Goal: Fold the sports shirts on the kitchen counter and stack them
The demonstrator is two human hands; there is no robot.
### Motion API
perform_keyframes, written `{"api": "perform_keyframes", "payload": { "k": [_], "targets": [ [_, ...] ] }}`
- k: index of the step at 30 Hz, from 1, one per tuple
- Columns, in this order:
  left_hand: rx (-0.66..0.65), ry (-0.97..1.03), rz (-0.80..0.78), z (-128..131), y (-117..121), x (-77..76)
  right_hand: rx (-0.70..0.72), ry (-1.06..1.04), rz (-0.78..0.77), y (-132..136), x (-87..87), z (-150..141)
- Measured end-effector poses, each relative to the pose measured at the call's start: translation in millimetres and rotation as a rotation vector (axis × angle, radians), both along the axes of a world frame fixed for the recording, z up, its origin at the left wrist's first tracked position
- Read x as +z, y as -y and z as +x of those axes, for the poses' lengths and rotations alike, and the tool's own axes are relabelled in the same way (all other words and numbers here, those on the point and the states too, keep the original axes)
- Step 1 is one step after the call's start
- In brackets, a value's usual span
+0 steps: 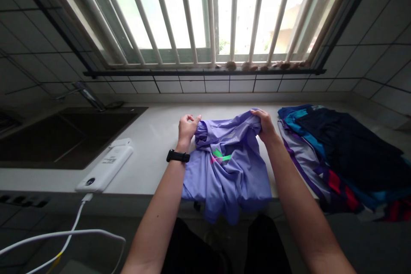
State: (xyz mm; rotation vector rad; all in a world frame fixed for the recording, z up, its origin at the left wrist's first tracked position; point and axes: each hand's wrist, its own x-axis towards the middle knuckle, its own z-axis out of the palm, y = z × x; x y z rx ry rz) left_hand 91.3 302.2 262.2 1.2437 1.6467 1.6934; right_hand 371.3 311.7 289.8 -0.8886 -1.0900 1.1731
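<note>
Pinching the far end of a purple shirt (pixel 229 175) with my left hand (pixel 188 130) and right hand (pixel 265 125), I have it on the white counter (pixel 154 145), some hanging off the front.

A black watch-like band (pixel 178 156) circles the left wrist (pixel 183 146); both forearms (pixel 163 216) are sleeveless, the legwear (pixel 263 244) black

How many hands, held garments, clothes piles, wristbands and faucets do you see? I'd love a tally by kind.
Hands: 2 (left hand, right hand)
Lavender garment, held: 1
Clothes pile: 1
Black wristband: 1
Faucet: 1
Total: 6
</note>
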Motion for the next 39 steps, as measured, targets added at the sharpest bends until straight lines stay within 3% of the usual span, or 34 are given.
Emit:
{"api": "perform_keyframes", "payload": {
  "k": [3, 5, 8, 10, 12, 14, 16, 18, 20, 23, 26, 28, 30, 36, 39],
  "targets": [
    [-0.310, -0.080, -0.208, 0.5, 8.5, 2.1, 0.070, -0.009, 0.032, -0.4, 0.1, 1.7],
    [-0.480, -0.116, -0.295, 2.1, 12.7, 2.8, -0.045, 0.098, 0.025, -2.8, -0.1, 4.1],
    [-0.478, -0.140, -0.223, 5.6, 13.9, 4.8, -0.331, 0.403, 0.009, -6.2, -1.2, 5.5],
    [-0.490, -0.144, -0.159, 8.9, 14.8, 8.4, -0.415, 0.590, 0.085, -4.8, -1.6, 3.4],
    [-0.579, -0.140, -0.125, 13.0, 18.3, 13.5, -0.283, 0.679, 0.219, 0.1, -2.1, -1.2],
    [-0.678, -0.139, -0.110, 17.4, 23.8, 18.6, 0.031, 0.678, 0.315, 6.0, -3.8, -7.3],
    [-0.742, -0.152, -0.098, 21.3, 28.8, 22.3, 0.364, 0.668, 0.323, 9.8, -7.1, -13.2],
    [-0.740, -0.167, -0.090, 23.3, 31.6, 24.2, 0.528, 0.694, 0.284, 9.6, -11.0, -17.2],
    [-0.720, -0.172, -0.107, 23.1, 31.9, 24.5, 0.449, 0.704, 0.255, 5.5, -13.6, -18.3],
    [-0.764, -0.211, -0.153, 19.2, 30.2, 23.1, 0.115, 0.579, 0.239, -4.0, -13.5, -14.1],
    [-0.819, -0.284, -0.229, 13.9, 27.1, 18.5, -0.113, 0.396, 0.238, -12.9, -11.4, -6.8],
    [-0.801, -0.272, -0.287, 10.7, 23.0, 12.9, -0.202, 0.298, 0.246, -17.0, -10.5, -2.9],
    [-0.689, -0.204, -0.295, 7.9, 16.7, 6.3, -0.238, 0.229, 0.244, -18.7, -9.9, -0.7],
    [-0.046, -0.142, -0.063, 1.5, 0.4, -0.1, -0.096, 0.245, 0.176, -3.3, -2.0, -1.6],
    [-0.051, -0.171, 0.081, 3.2, 3.8, 5.9, 0.051, 0.359, 0.082, 8.6, 2.6, -2.9]
  ]
}}
